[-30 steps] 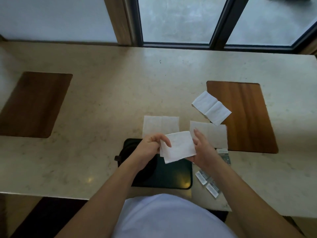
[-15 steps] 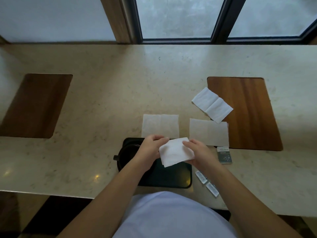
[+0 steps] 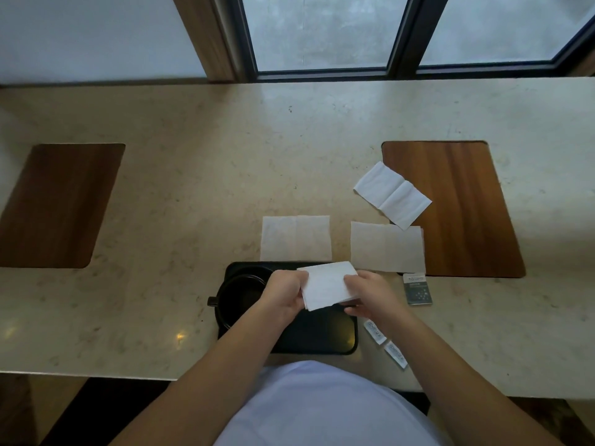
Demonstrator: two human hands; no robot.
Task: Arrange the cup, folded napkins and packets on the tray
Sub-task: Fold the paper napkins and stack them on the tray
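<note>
A folded white napkin (image 3: 326, 284) is held over the black tray (image 3: 325, 336), my left hand (image 3: 283, 294) gripping its left edge and my right hand (image 3: 368, 296) its right edge. A black cup (image 3: 236, 297) with a small handle stands on the tray's left part, partly hidden by my left wrist. Three unfolded napkins lie beyond the tray: one (image 3: 295, 238) straight ahead, one (image 3: 386, 246) to its right, one (image 3: 392, 194) angled farther right. A dark packet (image 3: 417, 289) and two small white packets (image 3: 375, 332) (image 3: 396, 354) lie right of the tray.
The beige stone counter (image 3: 193, 188) has two inset wooden panels, one at the left (image 3: 58, 204) and one at the right (image 3: 457, 207). A window with dark frames runs along the far side. The counter's near edge is just below the tray.
Both hands have lowered the napkin toward the tray, and it now looks like a flatter, neater folded rectangle. The other napkins and packets lie as before.
</note>
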